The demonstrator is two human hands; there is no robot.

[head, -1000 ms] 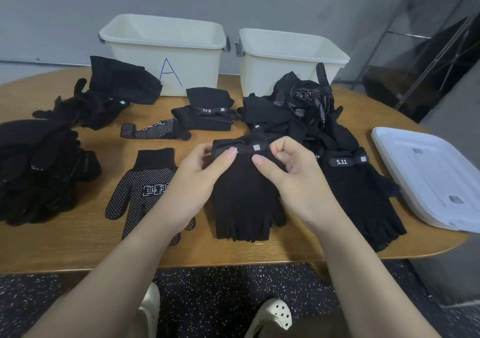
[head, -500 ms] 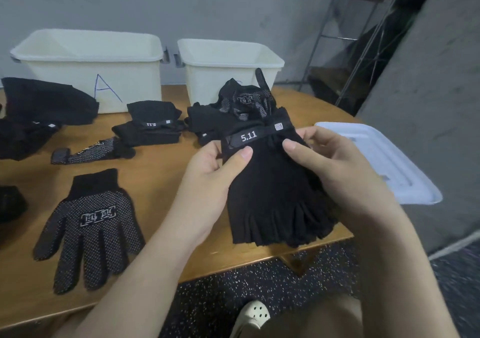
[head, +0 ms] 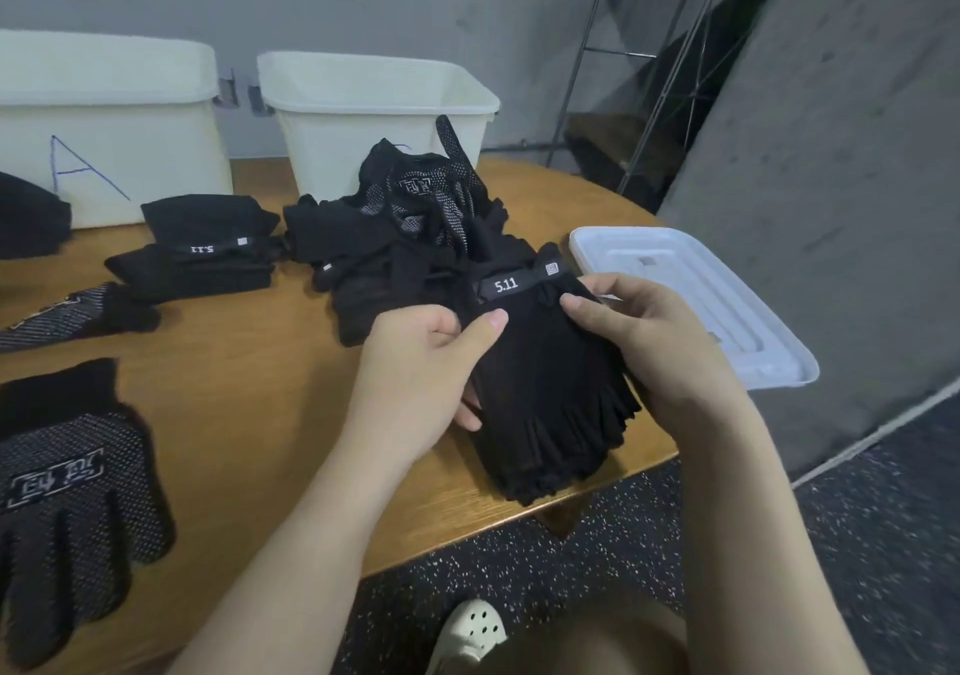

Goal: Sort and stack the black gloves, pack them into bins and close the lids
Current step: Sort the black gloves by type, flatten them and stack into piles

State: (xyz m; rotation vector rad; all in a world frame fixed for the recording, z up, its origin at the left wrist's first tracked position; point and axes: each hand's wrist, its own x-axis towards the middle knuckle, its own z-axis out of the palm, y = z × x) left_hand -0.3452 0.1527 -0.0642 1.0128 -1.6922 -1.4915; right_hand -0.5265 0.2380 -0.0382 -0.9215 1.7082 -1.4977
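Centrally, wooden table carries all task items, listed largest to smallest. Two open cream bins stand at the far edge: bin A at left, 2nd bin just beside it; neither lidded. White lid lies flat at right, near the table edge. Unsorted glove heap sits in front of the 2nd bin; small folded stack sits in front of bin A; one dotted glove lies flat at near left. Fingerless glove stack, band marked 5.11, is at the near edge, partly overhanging, gripped on both sides: left hand w/ thumb on top and fingers under, right hand pinching the cuff side. Step in hand, by judgement: sorting/stacking, i.e. squaring up one like-type stack; packing not yet begun. Next move prob. calls for aligning the cuffs, then carrying the stack intact to the matching pile or bin w/o letting layers slip.
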